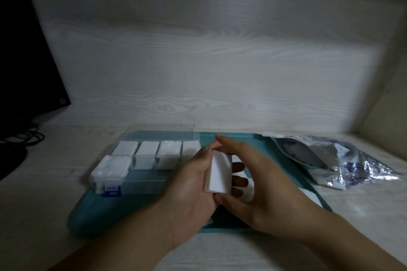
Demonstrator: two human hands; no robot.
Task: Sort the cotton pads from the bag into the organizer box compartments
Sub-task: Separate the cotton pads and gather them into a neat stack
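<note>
Both hands meet over the teal tray — the left hand cradles a white stack of cotton pads, the right hand pinches its ends. The organizer box, compartments filled white, lies left; the bag lies right.

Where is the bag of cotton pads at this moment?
In the head view the bag lies on the right, partly on the teal tray, beyond the right hand.
</note>
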